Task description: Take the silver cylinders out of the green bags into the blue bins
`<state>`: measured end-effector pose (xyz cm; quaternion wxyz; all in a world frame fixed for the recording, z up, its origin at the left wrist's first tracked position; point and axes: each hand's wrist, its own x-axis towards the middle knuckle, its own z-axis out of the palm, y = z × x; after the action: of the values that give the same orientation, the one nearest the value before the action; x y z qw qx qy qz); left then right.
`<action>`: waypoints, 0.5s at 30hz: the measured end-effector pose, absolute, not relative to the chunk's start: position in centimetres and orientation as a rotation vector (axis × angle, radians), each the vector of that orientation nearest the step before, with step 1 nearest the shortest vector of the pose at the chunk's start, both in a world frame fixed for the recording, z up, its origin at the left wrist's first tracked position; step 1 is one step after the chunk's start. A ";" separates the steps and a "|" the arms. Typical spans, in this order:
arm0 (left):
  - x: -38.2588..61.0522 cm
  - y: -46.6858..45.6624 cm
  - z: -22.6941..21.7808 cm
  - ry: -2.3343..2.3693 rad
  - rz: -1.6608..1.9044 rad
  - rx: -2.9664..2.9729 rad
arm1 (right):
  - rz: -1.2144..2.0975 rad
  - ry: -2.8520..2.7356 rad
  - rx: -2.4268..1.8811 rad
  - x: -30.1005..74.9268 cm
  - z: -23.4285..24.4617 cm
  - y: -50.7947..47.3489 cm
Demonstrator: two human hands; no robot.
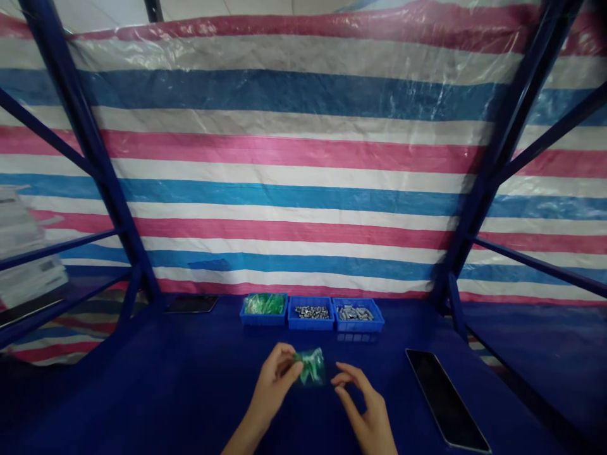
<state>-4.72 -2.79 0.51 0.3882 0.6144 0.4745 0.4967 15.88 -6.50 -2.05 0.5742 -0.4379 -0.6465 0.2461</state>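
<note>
My left hand pinches the top edge of a small green plastic bag and holds it just above the blue table. My right hand hovers right of the bag with thumb and forefinger pinched together; what they hold, if anything, is too small to see. Behind the hands stand three small blue bins in a row: the left bin holds green bags, the middle bin small grey metal parts, the right bin larger grey metal parts.
A dark phone lies on the table at the right, another dark flat device at the back left. Blue frame posts rise on both sides before a striped tarpaulin. Papers sit at far left.
</note>
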 end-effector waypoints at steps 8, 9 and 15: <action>-15.2 8.6 5.6 1.883 1.458 1.710 | 0.645 -1.267 -1.190 16.8 -4.7 -9.2; -15.6 9.7 6.1 1.921 1.418 1.750 | 0.640 -1.235 -1.208 16.8 -4.9 -9.5; -13.7 13.6 5.8 1.973 1.011 2.036 | 0.629 -1.201 -1.227 16.4 -5.5 -10.3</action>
<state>-13.70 13.58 5.82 0.0656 0.6750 0.6540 0.3351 16.35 -10.30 -5.47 0.6104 -0.5314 -0.5204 0.2724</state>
